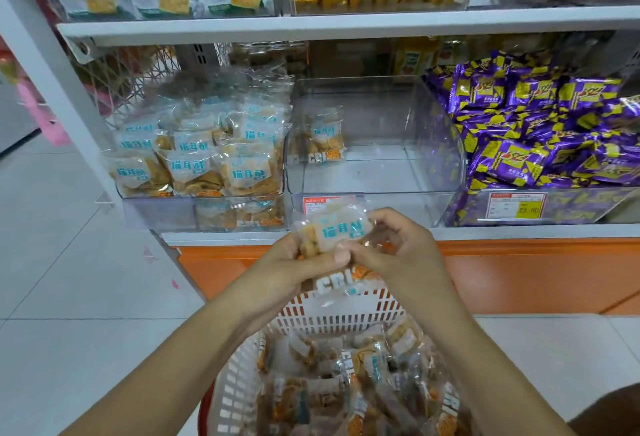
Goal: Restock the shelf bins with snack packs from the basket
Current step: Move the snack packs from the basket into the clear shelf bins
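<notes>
Both hands' fingers (341, 257) pinch snack pack (337, 232) above basket (341, 312), before middle bin (374, 190)

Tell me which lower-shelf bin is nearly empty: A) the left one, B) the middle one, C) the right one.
B: the middle bin shows mostly bare floor, with a snack pack at its left side, while the left bin and the right bin are heaped with packs.
</notes>
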Tool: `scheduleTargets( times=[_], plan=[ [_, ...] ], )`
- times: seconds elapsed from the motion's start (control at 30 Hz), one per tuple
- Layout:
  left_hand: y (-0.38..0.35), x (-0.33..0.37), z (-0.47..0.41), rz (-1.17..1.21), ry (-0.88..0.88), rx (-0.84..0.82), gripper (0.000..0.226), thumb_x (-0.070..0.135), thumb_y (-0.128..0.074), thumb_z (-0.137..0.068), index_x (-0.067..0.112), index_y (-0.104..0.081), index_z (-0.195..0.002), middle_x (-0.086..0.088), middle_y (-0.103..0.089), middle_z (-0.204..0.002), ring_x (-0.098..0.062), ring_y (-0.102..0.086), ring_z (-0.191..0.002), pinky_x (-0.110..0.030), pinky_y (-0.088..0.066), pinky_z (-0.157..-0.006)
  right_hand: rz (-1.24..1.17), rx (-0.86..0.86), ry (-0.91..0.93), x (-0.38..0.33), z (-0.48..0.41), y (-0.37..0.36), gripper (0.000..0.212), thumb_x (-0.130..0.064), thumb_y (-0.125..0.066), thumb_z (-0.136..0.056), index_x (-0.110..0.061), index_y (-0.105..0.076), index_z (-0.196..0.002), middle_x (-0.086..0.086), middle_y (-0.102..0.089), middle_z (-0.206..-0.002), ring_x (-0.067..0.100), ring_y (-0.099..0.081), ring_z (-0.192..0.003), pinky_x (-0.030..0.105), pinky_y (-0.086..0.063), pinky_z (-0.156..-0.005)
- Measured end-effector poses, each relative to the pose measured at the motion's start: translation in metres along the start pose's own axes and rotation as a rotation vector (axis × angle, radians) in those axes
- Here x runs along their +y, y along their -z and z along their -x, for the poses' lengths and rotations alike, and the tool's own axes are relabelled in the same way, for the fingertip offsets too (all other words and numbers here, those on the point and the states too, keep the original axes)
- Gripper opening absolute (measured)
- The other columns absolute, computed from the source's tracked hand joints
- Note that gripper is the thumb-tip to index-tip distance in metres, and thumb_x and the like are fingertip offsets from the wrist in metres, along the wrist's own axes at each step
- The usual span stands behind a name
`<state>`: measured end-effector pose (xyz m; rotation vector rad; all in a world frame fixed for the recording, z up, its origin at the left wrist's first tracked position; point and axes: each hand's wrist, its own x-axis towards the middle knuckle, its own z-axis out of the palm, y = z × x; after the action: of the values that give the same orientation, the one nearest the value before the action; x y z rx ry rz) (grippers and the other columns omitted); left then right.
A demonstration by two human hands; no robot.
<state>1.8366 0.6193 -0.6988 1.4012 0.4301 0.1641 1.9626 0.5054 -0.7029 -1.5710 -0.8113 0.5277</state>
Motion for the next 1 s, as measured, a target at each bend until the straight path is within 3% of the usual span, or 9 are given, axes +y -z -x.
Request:
scheduleTargets(
  times=[0.07,0.13,0.23,0.3,0.47,0.63,0.73,0.93,1.0],
  plan=[
    [0.005,0.004,-0.003,-0.056,-0.022,0.050,0.044,0.029,-0.071,-0.082,0.003,-0.062,-0.116,-0.012,-0.066,-0.117,-0.018,-0.058,-0.115,-0.048,-0.040,-0.105,0.154,0.057,0.058,-0.004,-0.008,-0.002,0.036,-0.027,-0.081,-0.072,-0.026,-0.061,-0.102,-0.012,-0.058,-0.091,0.004,-0.056,-0.081,0.022,-0.054,-0.067],
    [0.012,0.010,-0.004,-0.075,-0.039,0.101,0.058,0.025,-0.069,-0.081,-0.012,-0.049,-0.120,-0.009,-0.067,-0.116,-0.018,-0.061,-0.114,-0.044,-0.046,-0.101,0.192,-0.054,0.012,-0.012,-0.017,0.005,0.047,-0.039,-0.075,-0.076,-0.031,-0.055,-0.117,-0.017,-0.059,-0.108,0.002,-0.057,-0.097,0.023,-0.052,-0.079],
    [0.015,0.021,-0.009,-0.090,-0.160,0.203,0.050,0.018,-0.070,-0.072,-0.001,-0.059,-0.117,-0.007,-0.071,-0.109,-0.021,-0.066,-0.105,-0.030,-0.053,-0.092,-0.005,-0.399,-0.054,-0.027,-0.028,0.018,0.038,-0.037,-0.065,-0.076,-0.024,-0.062,-0.112,-0.015,-0.070,-0.102,0.001,-0.064,-0.098,0.017,-0.051,-0.080],
    [0.015,0.027,-0.013,-0.133,-0.246,0.277,0.047,0.020,-0.071,-0.067,0.006,-0.063,-0.112,-0.006,-0.072,-0.104,-0.019,-0.068,-0.099,-0.026,-0.055,-0.086,0.023,-0.466,-0.035,-0.035,-0.037,0.022,0.036,-0.029,-0.071,-0.072,-0.023,-0.065,-0.107,-0.012,-0.072,-0.102,0.003,-0.066,-0.098,0.018,-0.052,-0.084],
    [0.017,0.024,-0.025,-0.356,-0.310,0.454,0.041,0.031,-0.072,-0.075,0.023,-0.058,-0.113,0.012,-0.068,-0.102,-0.002,-0.064,-0.096,-0.016,-0.052,-0.082,0.174,-0.357,-0.041,-0.056,-0.081,0.034,0.030,-0.003,-0.079,-0.069,-0.010,-0.071,-0.097,0.006,-0.074,-0.095,0.013,-0.070,-0.084,0.026,-0.056,-0.076],
    [0.043,0.009,-0.033,-0.805,-0.265,0.561,0.037,0.022,-0.063,-0.089,0.017,-0.056,-0.125,0.008,-0.063,-0.102,-0.006,-0.060,-0.094,-0.026,-0.050,-0.086,0.092,-0.145,-0.152,-0.051,-0.154,0.052,0.029,-0.007,-0.077,-0.070,-0.011,-0.070,-0.097,0.008,-0.073,-0.099,0.017,-0.069,-0.092,0.027,-0.056,-0.085],
    [0.049,0.008,-0.037,-0.851,-0.262,0.556,0.032,0.018,-0.060,-0.090,0.016,-0.057,-0.122,0.003,-0.063,-0.102,-0.011,-0.060,-0.094,-0.029,-0.051,-0.087,0.083,-0.145,-0.295,-0.032,-0.195,0.039,0.035,-0.009,-0.078,-0.072,-0.008,-0.067,-0.105,0.010,-0.072,-0.104,0.023,-0.068,-0.099,0.037,-0.053,-0.092],
    [0.049,0.008,-0.041,-0.842,-0.278,0.584,0.025,0.018,-0.058,-0.091,0.016,-0.059,-0.116,0.006,-0.062,-0.096,-0.007,-0.060,-0.086,-0.026,-0.051,-0.081,0.271,-0.275,-0.555,0.017,-0.242,-0.007,0.040,-0.011,-0.083,-0.062,-0.005,-0.064,-0.097,0.009,-0.068,-0.110,0.021,-0.063,-0.104,0.036,-0.049,-0.095],
    [0.049,0.008,-0.042,-0.861,-0.281,0.579,0.026,0.019,-0.058,-0.090,0.016,-0.059,-0.117,0.005,-0.063,-0.099,-0.008,-0.060,-0.088,-0.027,-0.051,-0.082,0.311,-0.253,-0.524,0.019,-0.247,-0.019,0.027,-0.012,-0.080,-0.071,-0.009,-0.061,-0.089,0.010,-0.067,-0.104,0.017,-0.061,-0.088,0.026,-0.050,-0.072]
  ],
)
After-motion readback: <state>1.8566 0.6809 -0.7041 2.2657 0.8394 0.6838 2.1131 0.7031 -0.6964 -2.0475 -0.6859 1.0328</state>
